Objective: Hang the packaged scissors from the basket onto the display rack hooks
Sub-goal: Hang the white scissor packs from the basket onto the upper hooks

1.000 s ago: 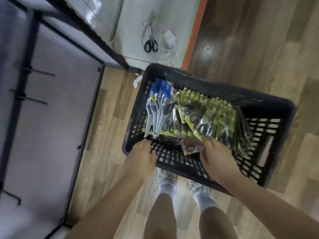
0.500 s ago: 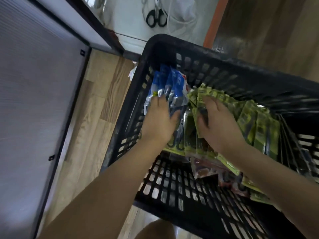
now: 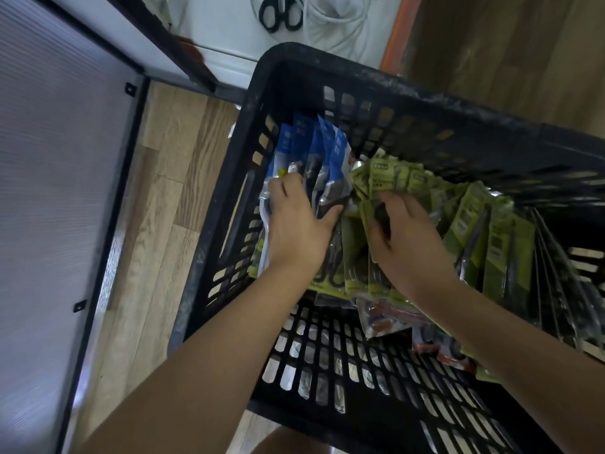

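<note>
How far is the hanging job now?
Nothing looks hung yet. Both hands are in the black basket: the left hand grips the blue scissor packs, the right hand holds green scissor packs. All packs remain to hang.

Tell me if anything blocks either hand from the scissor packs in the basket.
Nothing visible does. The left hand already grips the blue packs, and the right hand rests on the green packs inside the basket.

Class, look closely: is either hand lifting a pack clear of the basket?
No: the left hand and right hand are both down among packs inside the basket.
</note>
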